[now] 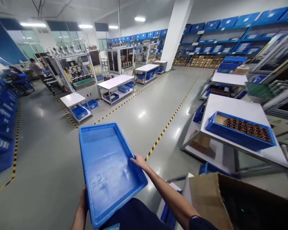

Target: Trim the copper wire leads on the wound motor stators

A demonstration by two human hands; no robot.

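Note:
I carry an empty blue plastic tray (105,166) in front of me, above the grey floor. My left hand (83,199) grips its near left edge. On the tray's right rim, my right hand (139,161) holds on with the fingers curled over the edge. The tray is tilted slightly away from me and nothing lies in it.
A white table (232,107) to the right bears a blue tray of brown parts (241,129). An open cardboard box (208,198) is at the lower right. White tables with blue bins (115,83) and machines stand ahead left. Yellow-black floor tape (168,123) marks an aisle. A person (35,67) stands far left.

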